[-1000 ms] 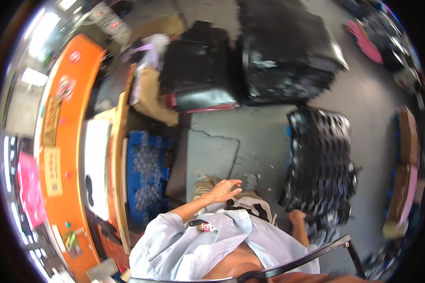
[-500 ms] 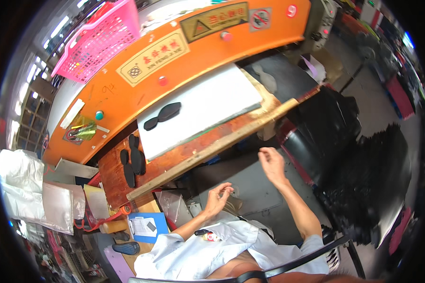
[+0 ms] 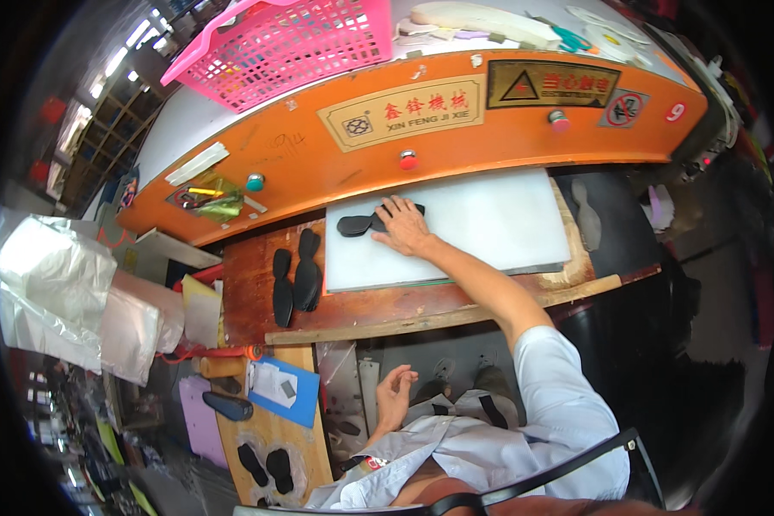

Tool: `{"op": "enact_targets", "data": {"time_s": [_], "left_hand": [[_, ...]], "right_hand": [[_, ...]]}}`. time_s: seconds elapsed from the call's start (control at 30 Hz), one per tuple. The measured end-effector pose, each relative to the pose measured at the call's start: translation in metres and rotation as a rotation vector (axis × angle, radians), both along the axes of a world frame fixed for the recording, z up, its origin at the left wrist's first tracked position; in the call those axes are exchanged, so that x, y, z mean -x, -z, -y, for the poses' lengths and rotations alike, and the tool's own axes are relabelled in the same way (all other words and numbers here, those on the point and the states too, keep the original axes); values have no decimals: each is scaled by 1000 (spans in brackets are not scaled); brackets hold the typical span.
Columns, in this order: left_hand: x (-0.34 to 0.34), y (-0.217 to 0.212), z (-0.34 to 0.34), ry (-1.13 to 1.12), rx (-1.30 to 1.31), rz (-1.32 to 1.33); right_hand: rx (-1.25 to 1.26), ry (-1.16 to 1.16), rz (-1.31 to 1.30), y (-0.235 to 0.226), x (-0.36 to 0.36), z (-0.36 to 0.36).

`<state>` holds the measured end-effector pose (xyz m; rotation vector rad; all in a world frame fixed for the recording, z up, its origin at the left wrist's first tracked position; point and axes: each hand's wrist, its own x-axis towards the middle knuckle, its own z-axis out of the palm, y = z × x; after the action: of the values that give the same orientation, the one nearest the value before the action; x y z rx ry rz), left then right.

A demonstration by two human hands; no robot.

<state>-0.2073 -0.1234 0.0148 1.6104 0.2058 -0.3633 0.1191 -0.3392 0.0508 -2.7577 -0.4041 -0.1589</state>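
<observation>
A black shoe-sole-shaped piece [image 3: 353, 225] lies on the white board [image 3: 490, 215] under the orange machine front. My right hand [image 3: 407, 229] rests palm down over this piece, its fingers spread and covering the middle; both ends show. My left hand [image 3: 394, 394] hangs below the table edge in front of my body, with fingers loosely curled and nothing visible in them. Left of the board, on the reddish wooden table, two more black sole-shaped pieces, a nearer one [image 3: 282, 289] and a farther one [image 3: 308, 270], lie side by side.
Across the orange front [image 3: 292, 168] sit a green button [image 3: 254, 182] and red buttons [image 3: 408, 160]. Above it stands a pink basket [image 3: 292, 56]; teal scissors [image 3: 570, 38] lie to its right. A blue clipboard [image 3: 305, 400] and a dark sole [image 3: 227, 406] are at lower left.
My right hand has moved forward and left, from above the floor onto the black piece on the board. My left hand stays low, below the table edge. The view has shifted.
</observation>
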Motion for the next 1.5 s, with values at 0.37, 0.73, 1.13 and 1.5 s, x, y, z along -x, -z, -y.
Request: {"op": "enact_targets", "data": {"time_s": [0.37,0.73,1.13,1.5], "left_hand": [[-15,41,61,-218,53,-82],[-75,58,124,285,5,318],[-70,107,293,254,-56,714],[-56,95,366,-8,-675,1004]], "right_hand": [[-18,-236,331,55,143,38],[-1334,140,-251,-8,263,144],[-1942,381,104,-26,375,371],[-1444,1163,487,0,474,647]]}}
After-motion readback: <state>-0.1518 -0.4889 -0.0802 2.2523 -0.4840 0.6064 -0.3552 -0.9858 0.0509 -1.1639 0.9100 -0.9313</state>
